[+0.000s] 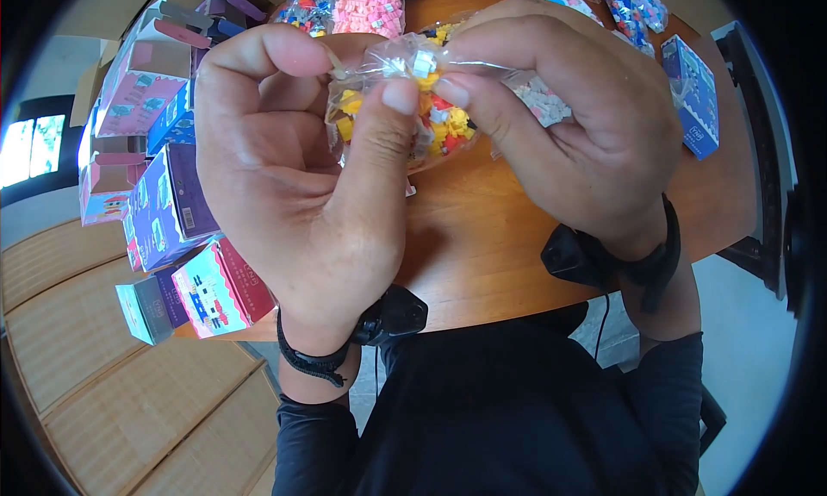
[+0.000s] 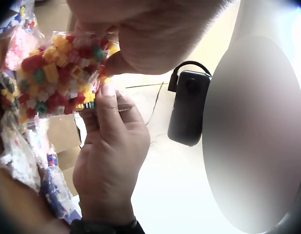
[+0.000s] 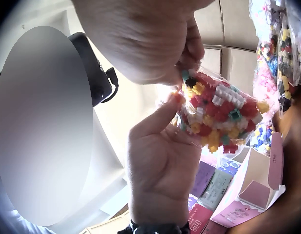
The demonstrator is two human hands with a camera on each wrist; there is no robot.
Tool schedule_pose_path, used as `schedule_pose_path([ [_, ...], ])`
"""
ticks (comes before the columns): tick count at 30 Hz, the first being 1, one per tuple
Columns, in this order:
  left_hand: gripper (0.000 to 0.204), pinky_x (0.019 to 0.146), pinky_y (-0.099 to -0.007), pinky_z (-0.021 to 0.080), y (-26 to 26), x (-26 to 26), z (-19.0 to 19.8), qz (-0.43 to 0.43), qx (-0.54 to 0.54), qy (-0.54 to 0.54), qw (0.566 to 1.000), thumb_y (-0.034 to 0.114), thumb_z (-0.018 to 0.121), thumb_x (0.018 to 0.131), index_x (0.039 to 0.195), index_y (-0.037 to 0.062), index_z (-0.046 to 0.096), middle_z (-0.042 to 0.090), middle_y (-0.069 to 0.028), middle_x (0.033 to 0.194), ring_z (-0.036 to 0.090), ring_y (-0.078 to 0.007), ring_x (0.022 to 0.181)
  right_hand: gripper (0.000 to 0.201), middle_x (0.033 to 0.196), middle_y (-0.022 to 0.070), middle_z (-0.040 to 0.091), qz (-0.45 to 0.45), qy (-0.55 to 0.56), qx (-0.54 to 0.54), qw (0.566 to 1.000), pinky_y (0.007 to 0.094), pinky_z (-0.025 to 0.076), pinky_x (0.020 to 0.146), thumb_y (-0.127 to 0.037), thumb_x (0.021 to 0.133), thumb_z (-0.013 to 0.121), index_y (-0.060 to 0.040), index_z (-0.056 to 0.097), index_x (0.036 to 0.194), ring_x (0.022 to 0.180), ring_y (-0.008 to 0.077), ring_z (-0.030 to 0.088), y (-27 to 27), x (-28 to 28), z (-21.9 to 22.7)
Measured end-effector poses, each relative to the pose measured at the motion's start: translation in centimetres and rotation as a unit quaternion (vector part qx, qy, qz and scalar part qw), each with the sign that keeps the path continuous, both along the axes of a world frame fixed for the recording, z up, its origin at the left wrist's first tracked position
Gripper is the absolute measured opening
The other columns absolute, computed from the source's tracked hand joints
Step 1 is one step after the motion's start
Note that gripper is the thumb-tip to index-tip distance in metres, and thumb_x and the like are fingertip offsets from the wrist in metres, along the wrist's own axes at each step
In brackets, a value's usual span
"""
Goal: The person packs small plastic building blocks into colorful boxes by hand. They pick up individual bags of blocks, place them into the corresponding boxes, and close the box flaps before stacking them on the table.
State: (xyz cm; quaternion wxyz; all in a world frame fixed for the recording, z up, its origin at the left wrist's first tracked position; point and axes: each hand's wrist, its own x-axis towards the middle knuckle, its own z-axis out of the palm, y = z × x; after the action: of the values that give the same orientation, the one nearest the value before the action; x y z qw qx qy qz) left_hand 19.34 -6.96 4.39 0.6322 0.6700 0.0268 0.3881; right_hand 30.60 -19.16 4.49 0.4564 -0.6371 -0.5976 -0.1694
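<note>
One clear bag (image 1: 450, 134) is held up at the center, above the table (image 1: 495, 268), with many small red, yellow, white, teal and black pieces (image 3: 221, 112) inside. Two hands grip it: the left hand (image 1: 306, 173), toward its 8 o'clock, and the right hand (image 1: 586, 108), at 3 o'clock, each pinching the plastic between thumb and finger. Beyond it, one bag of pink pieces (image 1: 369, 12) lies at 11 o'clock and one blue, red and white bag (image 1: 633, 15) at 2. One blue box (image 1: 692, 99) stands at 3 o'clock. From 8 to 10 o'clock overlap at least five boxes, including one tall pink box (image 1: 142, 87) with flaps up, one purple box (image 1: 185, 186) and one red-sided box (image 1: 220, 291).
</note>
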Motion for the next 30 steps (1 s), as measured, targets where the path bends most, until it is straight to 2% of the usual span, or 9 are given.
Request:
schedule_pose_path([
  [3, 0.034, 0.075, -0.0243, 0.050, -0.1, 0.0, -0.1, 0.010, 0.001, -0.002, 1.000, -0.003, 0.069, 0.080, 0.101, 0.0045, 0.044, 0.064, -0.0167, 0.100, 0.064, -0.0169, 0.086, 0.012, 0.084, 0.0134, 0.067, -0.007, -0.019, 0.023, 1.000, 0.0255, 0.050, 0.064, 0.003, 0.077, 0.070, 0.0034, 0.064, 0.088, 0.074, 0.0169, 0.065, 0.1, 0.0, -0.2],
  [12, 0.038, 0.070, -0.0224, 0.051, -0.8, 0.1, 0.0, 0.072, 0.040, -0.001, 0.997, -0.006, 0.069, 0.080, 0.105, 0.0048, 0.042, 0.063, -0.0164, 0.099, 0.065, -0.0169, 0.083, 0.009, 0.087, 0.0084, 0.068, 0.046, 0.215, 0.004, 0.975, 0.0224, 0.049, 0.071, 0.000, 0.084, 0.065, 0.0021, 0.066, 0.093, 0.077, 0.0117, 0.063, -0.2, -0.4, -0.6],
  [14, 0.039, 0.069, -0.0221, 0.051, -0.9, 0.0, 0.0, 0.087, 0.064, 0.005, 0.994, -0.005, 0.069, 0.080, 0.106, 0.0051, 0.042, 0.063, -0.0162, 0.100, 0.065, -0.0168, 0.082, 0.004, 0.075, 0.0086, 0.066, 0.035, 0.209, 0.034, 0.977, 0.0223, 0.048, 0.059, 0.000, 0.082, 0.066, 0.0015, 0.065, 0.086, 0.065, 0.0116, 0.062, 0.0, -0.5, 0.3],
  [16, 0.039, 0.068, -0.0217, 0.051, -0.9, 0.0, -0.1, 0.095, 0.081, 0.005, 0.992, -0.005, 0.069, 0.079, 0.106, 0.0054, 0.043, 0.063, -0.0157, 0.100, 0.065, -0.0167, 0.082, 0.003, 0.069, 0.0089, 0.065, 0.043, 0.210, 0.062, 0.975, 0.0222, 0.047, 0.053, 0.000, 0.080, 0.066, 0.0012, 0.064, 0.081, 0.058, 0.0115, 0.062, 0.2, -0.4, 0.2],
  [19, 0.039, 0.067, -0.0212, 0.051, -0.8, 0.1, -0.3, 0.097, 0.089, -0.003, 0.991, -0.005, 0.070, 0.079, 0.106, 0.0057, 0.043, 0.063, -0.0147, 0.099, 0.065, -0.0165, 0.081, 0.002, 0.068, 0.0094, 0.065, 0.066, 0.204, 0.071, 0.974, 0.0221, 0.046, 0.052, 0.000, 0.080, 0.066, 0.0013, 0.065, 0.081, 0.058, 0.0111, 0.061, 0.3, 0.1, -0.6],
  [20, 0.039, 0.066, -0.0212, 0.051, -0.8, 0.1, -0.3, 0.098, 0.090, -0.005, 0.991, -0.005, 0.070, 0.079, 0.106, 0.0058, 0.043, 0.063, -0.0144, 0.099, 0.065, -0.0165, 0.081, 0.002, 0.069, 0.0097, 0.066, 0.061, 0.188, 0.056, 0.979, 0.0220, 0.046, 0.052, -0.001, 0.080, 0.066, 0.0013, 0.065, 0.081, 0.058, 0.0108, 0.061, -0.1, -0.1, 0.4],
  [22, 0.039, 0.068, -0.0216, 0.051, -0.8, 0.1, -0.3, 0.096, 0.087, -0.002, 0.992, -0.006, 0.070, 0.079, 0.106, 0.0057, 0.044, 0.063, -0.0144, 0.099, 0.065, -0.0163, 0.081, 0.002, 0.070, 0.0096, 0.066, 0.076, 0.212, 0.065, 0.972, 0.0218, 0.046, 0.052, -0.001, 0.081, 0.066, 0.0012, 0.066, 0.080, 0.059, 0.0098, 0.061, -0.2, -0.2, 0.4],
  [25, 0.038, 0.073, -0.0234, 0.049, -0.7, -0.1, -0.1, 0.061, 0.054, 0.003, 0.997, -0.006, 0.068, 0.080, 0.107, 0.0047, 0.044, 0.064, -0.0149, 0.098, 0.064, -0.0160, 0.085, 0.004, 0.071, 0.0091, 0.067, 0.122, 0.294, 0.107, 0.942, 0.0213, 0.047, 0.055, -0.001, 0.082, 0.064, 0.0014, 0.066, 0.079, 0.061, 0.0079, 0.060, 0.4, 0.3, -1.3],
  [30, 0.035, 0.084, -0.0263, 0.045, -0.2, 0.0, 0.0, -0.032, -0.069, -0.010, 0.997, -0.001, 0.063, 0.085, 0.114, 0.0017, 0.045, 0.066, -0.0132, 0.096, 0.062, -0.0156, 0.091, 0.003, 0.077, 0.0074, 0.067, 0.131, 0.408, 0.038, 0.903, 0.0212, 0.048, 0.064, -0.001, 0.083, 0.063, 0.0019, 0.064, 0.084, 0.070, 0.0074, 0.060, -0.7, 0.2, 0.1],
])
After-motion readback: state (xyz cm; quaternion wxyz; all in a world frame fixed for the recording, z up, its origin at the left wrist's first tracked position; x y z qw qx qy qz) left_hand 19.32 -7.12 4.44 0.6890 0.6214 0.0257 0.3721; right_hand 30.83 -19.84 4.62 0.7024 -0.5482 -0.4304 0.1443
